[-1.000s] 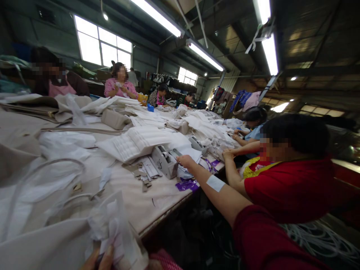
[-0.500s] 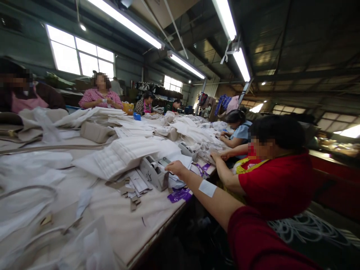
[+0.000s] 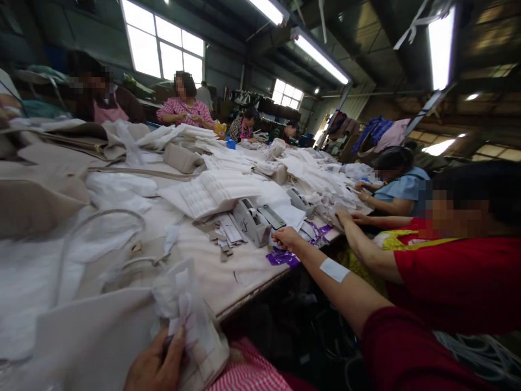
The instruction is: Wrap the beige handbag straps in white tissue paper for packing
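Observation:
My left hand, at the bottom, is closed with thumb and fingers on clear plastic wrapping that has white pieces inside. The wrapping lies against a beige bag at the table's near edge. Stretched out to the right, my right hand has its fingers curled together beside the front end of a grey tape dispenser. Whatever is between those fingers is too small to make out. A white patch sits on my right forearm.
Purple plastic lies by the table edge under my right hand. White padded sheets and cardboard scraps surround the dispenser. A second dispenser stands behind. A person in red works close at right; several others sit around the table.
The view has swung left and down, bringing my left hand with the plastic wrapping into sight. My right hand remains by the tape dispenser, its fingers now more curled.

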The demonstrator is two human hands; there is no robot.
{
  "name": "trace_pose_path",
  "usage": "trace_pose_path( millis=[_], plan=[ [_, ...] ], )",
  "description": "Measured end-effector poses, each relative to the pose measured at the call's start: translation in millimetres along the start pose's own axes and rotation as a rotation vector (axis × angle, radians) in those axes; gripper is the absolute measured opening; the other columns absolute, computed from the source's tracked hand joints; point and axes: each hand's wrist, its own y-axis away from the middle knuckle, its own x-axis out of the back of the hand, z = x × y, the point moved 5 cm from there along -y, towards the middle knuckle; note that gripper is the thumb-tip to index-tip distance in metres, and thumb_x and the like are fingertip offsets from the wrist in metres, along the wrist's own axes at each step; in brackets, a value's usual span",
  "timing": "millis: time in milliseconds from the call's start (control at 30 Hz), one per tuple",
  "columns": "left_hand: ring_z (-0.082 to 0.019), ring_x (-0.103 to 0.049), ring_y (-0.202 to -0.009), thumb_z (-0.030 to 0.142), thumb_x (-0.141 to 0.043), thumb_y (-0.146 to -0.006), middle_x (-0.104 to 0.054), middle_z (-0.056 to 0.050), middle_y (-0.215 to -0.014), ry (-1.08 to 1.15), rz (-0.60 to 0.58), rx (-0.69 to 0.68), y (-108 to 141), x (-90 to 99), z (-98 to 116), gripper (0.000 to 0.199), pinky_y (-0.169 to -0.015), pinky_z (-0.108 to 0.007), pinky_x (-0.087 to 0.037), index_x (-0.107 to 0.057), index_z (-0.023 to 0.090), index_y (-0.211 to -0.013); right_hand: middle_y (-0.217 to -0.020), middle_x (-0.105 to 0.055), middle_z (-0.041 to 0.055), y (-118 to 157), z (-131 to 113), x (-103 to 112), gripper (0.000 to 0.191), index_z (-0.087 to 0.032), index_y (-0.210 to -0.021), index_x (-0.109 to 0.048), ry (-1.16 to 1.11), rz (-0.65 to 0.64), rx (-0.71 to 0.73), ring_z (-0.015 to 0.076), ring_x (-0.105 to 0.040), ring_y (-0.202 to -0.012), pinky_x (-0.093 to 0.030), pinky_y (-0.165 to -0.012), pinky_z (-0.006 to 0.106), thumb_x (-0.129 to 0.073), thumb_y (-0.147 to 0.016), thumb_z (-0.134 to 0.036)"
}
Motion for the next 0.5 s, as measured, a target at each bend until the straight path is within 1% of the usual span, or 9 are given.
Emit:
trace_pose_path(
  millis=[67, 167, 233, 300, 333, 400, 467, 500],
  plan=[
    [-0.022, -0.068, -0.061, 0.050, -0.042, -0.087, -0.072, -0.001, -0.066, 0.003, -0.014, 0.025, 2, -1.0, 1, 0.038, -0.059, -0.028, -0.052, -0.066, 0.022, -0.096, -0.117, -0.060, 0.0094, 2, -6, 1, 0.032, -0.015, -0.119, -0.057, 0.026, 0.033, -0.003, 0.0203, -0.062, -0.098, -0.054, -0.082, 0.040, -0.058, -0.093, -0.034],
    [-0.021, -0.065, -0.057, 0.049, -0.041, -0.087, -0.069, 0.000, -0.060, -0.010, -0.012, 0.026, 3, -1.0, 5, 0.037, -0.057, -0.027, -0.050, -0.064, 0.021, -0.092, -0.122, -0.058, 0.0101, 12, -13, 4, 0.035, -0.015, -0.121, -0.057, 0.065, 0.081, 0.022, 0.0227, -0.061, -0.102, -0.053, -0.084, 0.041, -0.059, -0.092, -0.034],
    [-0.020, -0.063, -0.055, 0.047, -0.040, -0.088, -0.067, 0.000, -0.058, 0.000, -0.010, 0.014, 5, -0.6, 8, 0.035, -0.057, -0.027, -0.048, -0.062, 0.021, -0.086, -0.122, -0.058, 0.0091, 23, -13, 3, 0.033, -0.016, -0.119, -0.058, 0.097, 0.085, 0.060, 0.0221, -0.061, -0.101, -0.054, -0.083, 0.040, -0.059, -0.092, -0.034],
    [-0.019, -0.061, -0.055, 0.046, -0.039, -0.090, -0.064, 0.000, -0.057, 0.023, -0.007, -0.016, 8, -0.2, 11, 0.035, -0.058, -0.027, -0.047, -0.061, 0.021, -0.080, -0.112, -0.062, 0.0085, 36, -12, -4, 0.028, -0.013, -0.112, -0.061, 0.133, 0.059, 0.109, 0.0189, -0.062, -0.092, -0.054, -0.077, 0.035, -0.059, -0.092, -0.032],
    [-0.019, -0.061, -0.056, 0.045, -0.038, -0.091, -0.064, 0.000, -0.057, 0.034, -0.006, -0.037, 10, -0.1, 12, 0.035, -0.058, -0.027, -0.046, -0.060, 0.021, -0.078, -0.102, -0.064, 0.0078, 44, -12, -10, 0.024, -0.011, -0.104, -0.063, 0.148, 0.036, 0.136, 0.0163, -0.062, -0.083, -0.053, -0.070, 0.031, -0.060, -0.091, -0.031],
    [-0.018, -0.059, -0.058, 0.043, -0.038, -0.092, -0.063, 0.000, -0.060, 0.048, 0.004, -0.074, 12, -0.1, 15, 0.035, -0.059, -0.027, -0.044, -0.060, 0.020, -0.079, -0.080, -0.065, 0.0063, 62, -16, -28, 0.021, -0.008, -0.086, -0.066, 0.158, -0.030, 0.199, 0.0118, -0.056, -0.063, -0.046, -0.057, 0.024, -0.060, -0.088, -0.028],
    [-0.017, -0.059, -0.059, 0.040, -0.038, -0.093, -0.064, -0.001, -0.064, 0.054, 0.008, -0.074, 12, -1.2, 16, 0.033, -0.060, -0.028, -0.043, -0.061, 0.018, -0.083, -0.065, -0.062, 0.0026, 90, -29, -56, 0.024, -0.010, -0.076, -0.067, 0.126, -0.146, 0.308, 0.0088, -0.048, -0.052, -0.038, -0.049, 0.021, -0.060, -0.085, -0.031],
    [-0.017, -0.059, -0.059, 0.039, -0.038, -0.093, -0.064, -0.001, -0.064, 0.050, 0.012, -0.066, 12, -1.8, 15, 0.033, -0.060, -0.028, -0.042, -0.060, 0.018, -0.083, -0.060, -0.061, 0.0015, 109, -40, -73, 0.024, -0.012, -0.072, -0.067, 0.090, -0.243, 0.411, 0.0083, -0.046, -0.050, -0.036, -0.047, 0.021, -0.061, -0.083, -0.033]
  ],
)
